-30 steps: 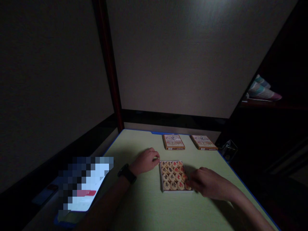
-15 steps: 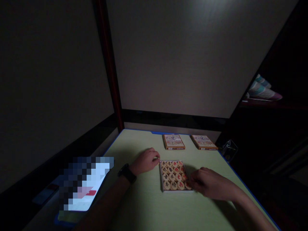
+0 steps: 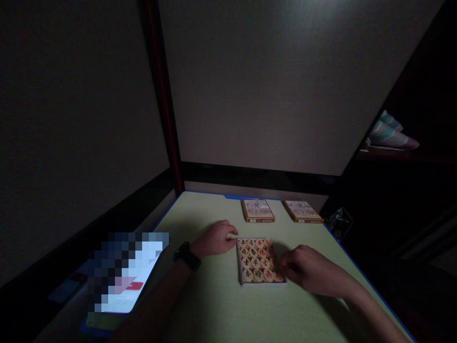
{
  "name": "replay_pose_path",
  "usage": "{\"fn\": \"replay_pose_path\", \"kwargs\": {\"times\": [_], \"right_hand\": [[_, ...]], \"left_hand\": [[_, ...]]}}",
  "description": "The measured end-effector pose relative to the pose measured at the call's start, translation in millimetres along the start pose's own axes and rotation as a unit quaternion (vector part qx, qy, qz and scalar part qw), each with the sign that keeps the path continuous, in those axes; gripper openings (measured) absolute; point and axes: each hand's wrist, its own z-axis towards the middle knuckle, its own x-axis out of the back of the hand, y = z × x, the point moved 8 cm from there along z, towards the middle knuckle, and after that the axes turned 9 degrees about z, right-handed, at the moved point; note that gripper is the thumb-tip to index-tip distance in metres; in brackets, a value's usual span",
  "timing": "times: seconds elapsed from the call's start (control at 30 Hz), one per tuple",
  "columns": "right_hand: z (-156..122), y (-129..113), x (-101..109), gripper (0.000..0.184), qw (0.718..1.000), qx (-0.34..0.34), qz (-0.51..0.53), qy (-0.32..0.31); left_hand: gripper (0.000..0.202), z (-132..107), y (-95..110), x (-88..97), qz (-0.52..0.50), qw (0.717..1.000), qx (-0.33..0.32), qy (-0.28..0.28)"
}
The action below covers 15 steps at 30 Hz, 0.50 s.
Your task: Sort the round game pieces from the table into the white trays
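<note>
Tray (image 3: 262, 284), one, shallow, pale-rimmed: lies flat on the tabletop (image 3: 203, 305), between the two hands. Holds round wooden pieces (image 3: 255, 262) in rows, packed edge to edge; black characters on the left side, red on the right.

Left hand (image 3: 216, 237), one: fingers curled, at the tray's far left corner; whether they grip the rim, cannot tell. Watch (image 3: 187, 256), black, on that wrist.

Right hand (image 3: 305, 269), one: fingers bent, at the tray's right edge, partly over the red pieces; fingertips in shadow, hold on any piece cannot be told. Hands well apart, tray between.

Boxes, two, flat, printed lids, orange sides: one (image 3: 258, 211) just beyond the tray, the other (image 3: 303, 211) to its right, near the tabletop's far right corner.

Screen (image 3: 143, 267), one, lit, partly pixelated: at left of the tabletop.

Cloth (image 3: 391, 136), striped: on a dark shelf, far right.
</note>
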Motion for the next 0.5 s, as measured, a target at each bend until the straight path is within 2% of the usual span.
{"fn": "replay_pose_path", "kwargs": {"times": [0.1,0.23,0.5], "right_hand": [[-1.1,-6.9,-1.6,0.021,0.999,0.040,0.024,-0.020],[-0.8,-8.2,2.2,0.022,0.998,0.046,0.034,-0.007],[4.6,-9.7,3.7,0.024,0.997,0.045,0.054,0.038]], "left_hand": [[0.030,-2.0,0.1,0.7,-0.017,0.999,-0.021,-0.019],[0.037,-3.5,-1.0,-0.5,-0.033,0.998,-0.038,-0.047],[0.016,-1.5,-10.1,-7.3,-0.036,0.998,-0.002,-0.060]]}}
